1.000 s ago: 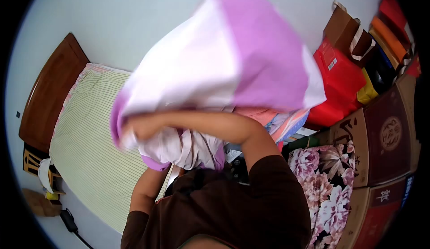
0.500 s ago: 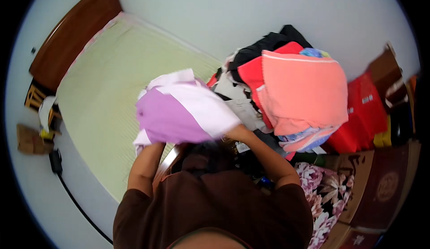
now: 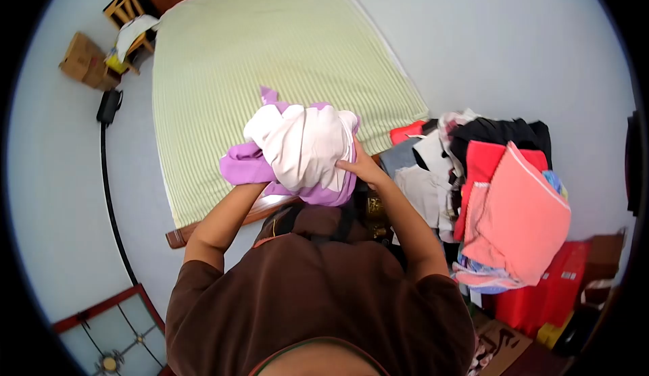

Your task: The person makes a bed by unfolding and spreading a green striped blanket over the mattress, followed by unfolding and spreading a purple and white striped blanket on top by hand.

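Observation:
A bunched purple and white garment hangs between my hands, above the near edge of the bed. My right hand holds its right side, thumb lying over the white cloth and the other fingers mostly hidden behind. On the other side, my left hand carries the garment from beneath; a purple fold covers its fingers. A narrow purple end of cloth sticks out at the far side. Below the garment lies the bed's green striped mat.
To the right is a heap of clothes with a coral towel-like cloth on top. Beside it stands a red bag. A wooden chair, a cardboard box and a black cord are at the left.
My view has swung toward the bed, so the clothes heap sits farther right and lower. The garment, spread wide before, is now gathered into a bundle between my hands.

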A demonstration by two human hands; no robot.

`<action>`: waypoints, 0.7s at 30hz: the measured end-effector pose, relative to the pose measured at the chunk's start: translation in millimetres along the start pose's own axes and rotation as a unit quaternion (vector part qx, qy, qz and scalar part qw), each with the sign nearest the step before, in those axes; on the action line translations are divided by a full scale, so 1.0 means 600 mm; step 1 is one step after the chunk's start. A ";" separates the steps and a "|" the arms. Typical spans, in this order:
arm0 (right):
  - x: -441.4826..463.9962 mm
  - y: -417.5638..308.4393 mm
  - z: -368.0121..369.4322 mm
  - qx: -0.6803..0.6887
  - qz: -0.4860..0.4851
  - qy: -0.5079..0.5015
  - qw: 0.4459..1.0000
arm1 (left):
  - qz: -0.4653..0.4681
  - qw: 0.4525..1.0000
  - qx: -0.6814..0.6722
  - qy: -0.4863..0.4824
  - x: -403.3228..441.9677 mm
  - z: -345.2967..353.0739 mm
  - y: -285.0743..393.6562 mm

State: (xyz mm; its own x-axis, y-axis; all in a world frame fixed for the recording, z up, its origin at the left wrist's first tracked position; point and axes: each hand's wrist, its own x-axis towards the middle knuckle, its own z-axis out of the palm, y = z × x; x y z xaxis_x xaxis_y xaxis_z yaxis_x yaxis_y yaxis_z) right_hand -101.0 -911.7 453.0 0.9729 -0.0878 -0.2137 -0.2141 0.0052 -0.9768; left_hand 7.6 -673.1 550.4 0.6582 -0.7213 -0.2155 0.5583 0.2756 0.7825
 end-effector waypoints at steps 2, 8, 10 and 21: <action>0.025 -0.003 0.043 0.055 0.036 0.030 0.997 | 0.007 0.999 0.026 0.026 -0.015 -0.040 0.017; 0.172 -0.017 0.068 0.230 0.068 0.117 0.964 | -0.022 0.954 0.264 0.140 -0.035 -0.176 0.076; 0.189 -0.116 0.075 0.245 0.048 0.174 0.953 | -0.085 0.898 0.387 0.190 -0.048 -0.213 0.094; 0.254 -0.200 -0.058 0.289 -0.108 0.340 0.888 | -0.031 0.789 -0.013 0.614 -0.252 -0.747 0.055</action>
State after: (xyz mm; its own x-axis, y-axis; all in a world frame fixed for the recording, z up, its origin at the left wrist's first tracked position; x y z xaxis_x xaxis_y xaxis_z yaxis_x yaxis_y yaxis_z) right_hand 69.9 -960.4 538.3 0.6658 -0.7299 -0.1550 0.2423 0.4079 -0.8803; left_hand 153.1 -270.2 347.1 0.6135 0.4199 -0.6688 0.6090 0.2875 0.7392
